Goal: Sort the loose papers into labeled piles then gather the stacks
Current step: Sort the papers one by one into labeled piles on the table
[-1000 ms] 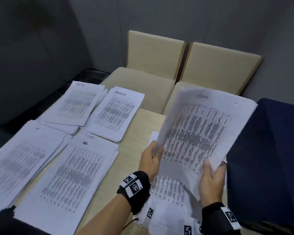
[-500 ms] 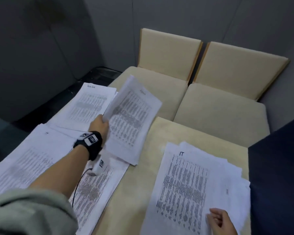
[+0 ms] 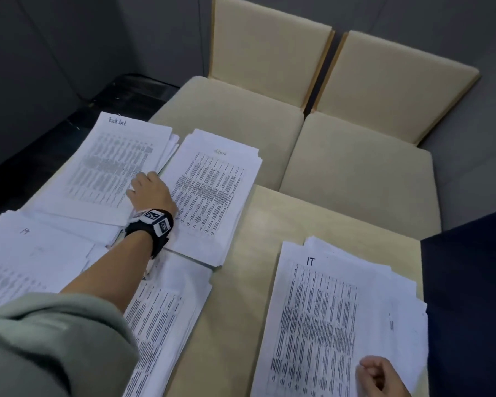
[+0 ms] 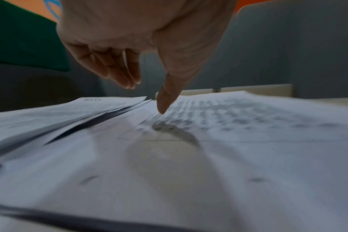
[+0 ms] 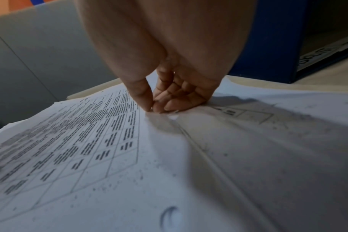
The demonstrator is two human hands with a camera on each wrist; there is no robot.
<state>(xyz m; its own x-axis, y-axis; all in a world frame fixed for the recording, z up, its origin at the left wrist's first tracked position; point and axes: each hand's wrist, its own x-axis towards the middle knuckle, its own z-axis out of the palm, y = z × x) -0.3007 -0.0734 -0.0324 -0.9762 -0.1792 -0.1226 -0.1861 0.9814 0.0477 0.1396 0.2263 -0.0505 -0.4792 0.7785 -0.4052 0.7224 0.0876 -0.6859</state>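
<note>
Five labeled paper piles (image 3: 212, 196) lie flat on the table.

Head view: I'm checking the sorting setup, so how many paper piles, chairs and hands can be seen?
White printed paper piles: 5 (Task list, Admin, IT, far-left, near-left)
Beige cushioned chairs: 2
Hands: 2 (left hand, right hand)
Total: 9
</note>
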